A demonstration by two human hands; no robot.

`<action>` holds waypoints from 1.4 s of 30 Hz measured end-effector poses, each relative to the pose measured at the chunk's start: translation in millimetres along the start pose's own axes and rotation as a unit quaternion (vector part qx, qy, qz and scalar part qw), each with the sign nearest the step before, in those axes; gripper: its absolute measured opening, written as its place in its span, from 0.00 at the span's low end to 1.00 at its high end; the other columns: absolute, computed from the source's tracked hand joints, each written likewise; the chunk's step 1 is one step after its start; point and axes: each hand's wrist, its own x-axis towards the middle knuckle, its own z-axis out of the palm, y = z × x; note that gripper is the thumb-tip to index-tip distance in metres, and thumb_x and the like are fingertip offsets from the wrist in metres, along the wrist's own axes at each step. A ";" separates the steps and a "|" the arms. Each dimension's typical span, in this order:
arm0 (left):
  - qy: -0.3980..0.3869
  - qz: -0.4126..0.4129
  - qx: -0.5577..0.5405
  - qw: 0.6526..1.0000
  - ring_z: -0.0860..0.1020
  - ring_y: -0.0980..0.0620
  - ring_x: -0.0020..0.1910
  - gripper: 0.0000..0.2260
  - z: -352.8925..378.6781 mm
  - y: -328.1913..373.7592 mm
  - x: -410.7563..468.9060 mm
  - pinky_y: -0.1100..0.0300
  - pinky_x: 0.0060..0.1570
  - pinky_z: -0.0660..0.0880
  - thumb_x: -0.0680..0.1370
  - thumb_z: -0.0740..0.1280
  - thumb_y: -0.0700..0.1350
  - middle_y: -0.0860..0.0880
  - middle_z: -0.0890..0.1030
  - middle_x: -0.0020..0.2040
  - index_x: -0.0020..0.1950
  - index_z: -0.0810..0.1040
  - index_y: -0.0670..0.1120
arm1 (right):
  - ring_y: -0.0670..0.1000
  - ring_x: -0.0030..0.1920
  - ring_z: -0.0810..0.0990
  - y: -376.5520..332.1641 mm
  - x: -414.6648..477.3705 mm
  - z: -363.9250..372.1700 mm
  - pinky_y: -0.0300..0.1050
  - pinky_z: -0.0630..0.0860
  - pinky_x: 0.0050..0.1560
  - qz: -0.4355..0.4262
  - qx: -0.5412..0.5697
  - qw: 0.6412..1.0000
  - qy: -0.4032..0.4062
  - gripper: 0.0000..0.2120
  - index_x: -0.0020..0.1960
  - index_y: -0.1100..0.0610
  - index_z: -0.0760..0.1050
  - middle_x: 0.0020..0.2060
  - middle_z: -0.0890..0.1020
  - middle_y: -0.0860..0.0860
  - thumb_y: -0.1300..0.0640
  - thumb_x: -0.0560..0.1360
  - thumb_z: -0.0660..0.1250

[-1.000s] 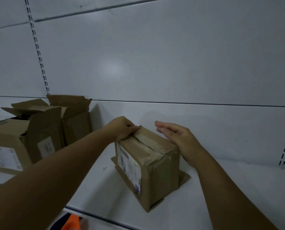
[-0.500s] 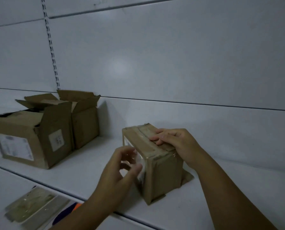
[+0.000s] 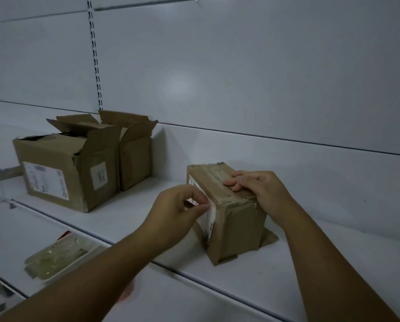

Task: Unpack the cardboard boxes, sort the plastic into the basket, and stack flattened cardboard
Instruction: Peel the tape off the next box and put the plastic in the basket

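Our taped box (image 3: 238, 226) stands on the white shelf (image 3: 310, 263), well to the right of two opened boxes (image 3: 61, 168). Our right hand (image 3: 257, 189) grips its top, fingers curled onto the brown tape (image 3: 217, 174). Our left hand (image 3: 173, 210) pinches the white label (image 3: 210, 214) on the box's side between thumb and forefinger. Plastic packets (image 3: 54, 259) lie on the lower shelf (image 3: 20, 228).

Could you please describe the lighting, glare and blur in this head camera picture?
Head view: dim, greyish light; a soft glare patch on the back panel; the taped box, left hand and right hand fairly sharp; the plastic packet at lower left blurred.
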 end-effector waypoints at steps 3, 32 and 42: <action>-0.057 -0.015 0.035 0.998 0.79 0.61 0.42 0.09 -12.2 6.9 3.7 0.68 0.45 0.76 0.74 0.70 0.42 0.58 0.81 0.42 0.37 0.78 0.55 | 0.41 0.55 0.78 -0.3 0.8 0.9 0.45 0.69 0.64 0.003 -0.013 1.000 0.009 0.17 0.30 0.55 0.81 0.40 0.86 0.46 0.62 0.75 0.63; -0.048 -0.155 -0.182 0.970 0.77 0.51 0.31 0.07 6.2 51.4 72.2 0.64 0.28 0.74 0.77 0.65 0.39 0.46 0.78 0.32 0.39 0.75 0.42 | 0.51 0.33 0.78 -26.0 -9.1 17.0 0.42 0.72 0.35 -0.002 -0.288 0.949 0.126 0.25 0.35 0.57 0.76 0.29 0.79 0.52 0.45 0.80 0.52; -0.075 -0.102 -0.178 0.976 0.63 0.56 0.22 0.16 -4.4 20.4 77.0 0.66 0.22 0.63 0.76 0.66 0.39 0.51 0.66 0.23 0.30 0.66 0.46 | 0.41 0.67 0.67 -7.6 -7.3 -14.2 0.45 0.60 0.73 -0.082 -0.165 0.983 0.021 0.21 0.52 0.46 0.78 0.60 0.75 0.41 0.70 0.71 0.62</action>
